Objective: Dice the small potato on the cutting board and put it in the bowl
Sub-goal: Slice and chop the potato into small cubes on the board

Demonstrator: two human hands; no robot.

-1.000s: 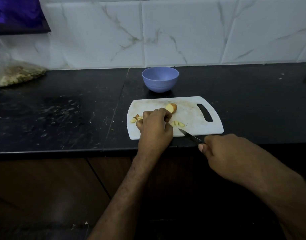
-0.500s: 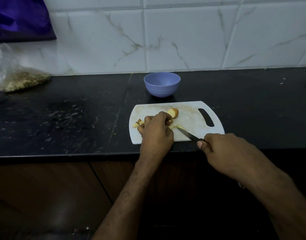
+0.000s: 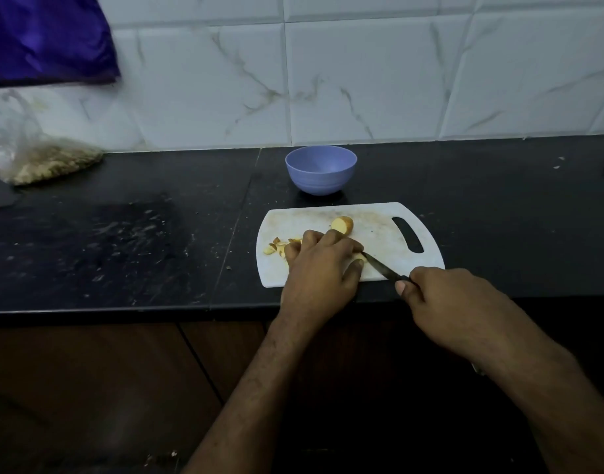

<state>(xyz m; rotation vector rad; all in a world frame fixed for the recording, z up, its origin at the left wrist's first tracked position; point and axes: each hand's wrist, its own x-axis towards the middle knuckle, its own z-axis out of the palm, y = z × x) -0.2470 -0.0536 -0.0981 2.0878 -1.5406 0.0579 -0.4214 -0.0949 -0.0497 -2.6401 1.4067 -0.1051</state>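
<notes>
A white cutting board (image 3: 379, 230) lies on the black counter, handle slot to the right. A potato chunk (image 3: 342, 225) with a cut face rests at the board's middle. Small cut pieces (image 3: 273, 247) lie at the board's left. My left hand (image 3: 322, 268) is curled over potato pieces on the board, hiding most of them. My right hand (image 3: 444, 302) grips a dark knife (image 3: 381, 266) whose tip reaches under my left fingers. The empty purple bowl (image 3: 321, 169) stands just behind the board.
A clear plastic bag of brownish grains (image 3: 44, 159) lies at the back left of the counter (image 3: 122, 241). A purple cloth (image 3: 44, 39) hangs on the tiled wall above it. The counter's front edge runs just below the board.
The knife blade has slid left along the board until its tip meets my left fingers and the piece beneath them. My left hand stays on the potato pieces.
</notes>
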